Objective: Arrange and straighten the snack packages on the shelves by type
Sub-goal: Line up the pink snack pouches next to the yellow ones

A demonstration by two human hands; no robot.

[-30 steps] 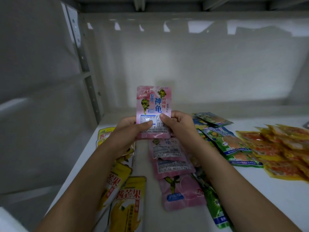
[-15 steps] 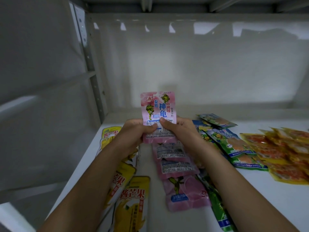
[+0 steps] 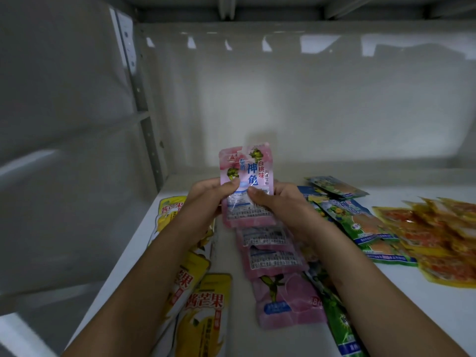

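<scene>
Head view: your left hand (image 3: 206,199) and right hand (image 3: 280,202) both pinch one upright pink packet (image 3: 246,173) above the pink row (image 3: 273,256) near the shelf (image 3: 425,305)'s left edge.

Both forearms bare, no sleeves or jewellery.

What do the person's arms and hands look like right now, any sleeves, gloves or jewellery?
Both forearms are bare as far as the frame shows, with no sleeves in view. The left hand and right hand wear no gloves. No rings, watch or wristbands are visible, and the nails look short and unpainted.
</scene>
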